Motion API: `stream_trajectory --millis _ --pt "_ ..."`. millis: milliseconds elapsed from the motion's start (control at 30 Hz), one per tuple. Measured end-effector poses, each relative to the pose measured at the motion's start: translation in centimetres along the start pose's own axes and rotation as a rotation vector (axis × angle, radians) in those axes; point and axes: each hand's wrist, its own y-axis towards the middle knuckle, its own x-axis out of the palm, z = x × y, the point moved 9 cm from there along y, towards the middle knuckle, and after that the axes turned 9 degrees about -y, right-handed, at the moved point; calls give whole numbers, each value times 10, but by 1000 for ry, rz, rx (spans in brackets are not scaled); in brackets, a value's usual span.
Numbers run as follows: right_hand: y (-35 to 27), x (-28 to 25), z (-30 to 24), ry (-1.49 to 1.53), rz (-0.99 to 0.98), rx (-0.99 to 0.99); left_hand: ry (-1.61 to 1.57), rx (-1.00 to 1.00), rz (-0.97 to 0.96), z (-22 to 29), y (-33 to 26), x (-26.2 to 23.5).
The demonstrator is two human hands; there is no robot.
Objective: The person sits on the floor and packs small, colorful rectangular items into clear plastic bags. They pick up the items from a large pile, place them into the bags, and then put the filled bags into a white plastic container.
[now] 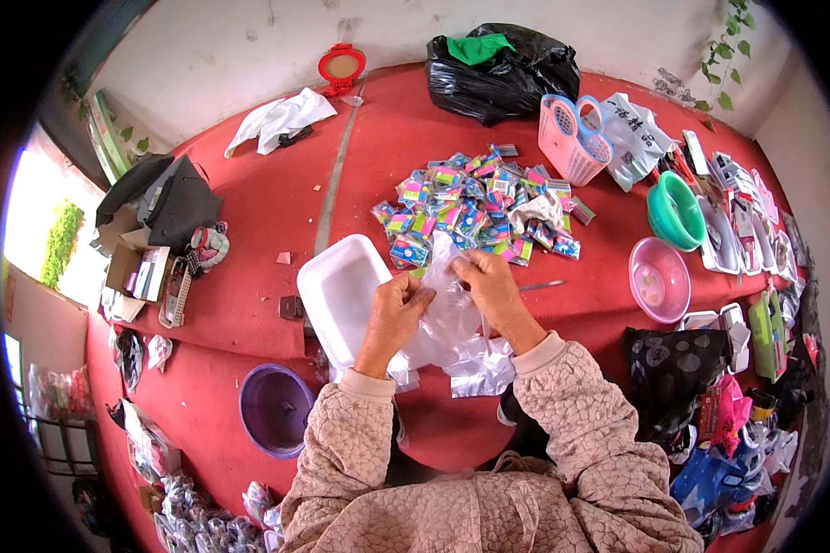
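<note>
A thin clear plastic bag (447, 313) hangs between my hands, its lower part falling toward my lap. My left hand (398, 311) is closed, pinching one side of it. The fingers of my right hand (489, 284) pinch its upper part. Just left of my left hand lies a white plastic tray (341, 293), which looks bare inside. Beyond my hands spreads a heap of small colourful packets (461, 207), with a crumpled whitish piece (537, 212) on its right side. Silvery-white plastic sheets (481, 367) lie below my hands, near my lap.
A purple basin (277, 410) stands at lower left. To the right are a pink basin (659, 279), green bowls (670, 212) and a pink basket (572, 152). A black bag (503, 78) sits at the back; a dark box pile (180, 207) is at left.
</note>
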Motion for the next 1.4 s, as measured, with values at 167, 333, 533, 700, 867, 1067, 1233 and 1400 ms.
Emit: stream_trajectory --millis 167,333,533,700,867,1067,1233,1400 --pt "10 -62 9 262 268 146 107 97 12 6 -4 -2" --pt "6 -78 -24 355 -39 51 90 27 49 0 -2 -16" --pt "-103 41 -79 -444 -1141 -429 8 39 125 -6 7 -47" --pt "-40 -2 -54 -296 -611 4 -38 57 98 -7 6 -47" --pt "-68 16 -73 -226 -786 -32 -9 66 129 -8 7 -52" --pt "-32 -27 -59 100 -572 -30 -238 12 125 -6 5 -50" --pt "-4 -54 -51 -53 -104 -116 -266 -15 -48 2 0 -20" --pt "-15 0 -41 -33 -307 -124 -81 2 -72 6 1 -11"
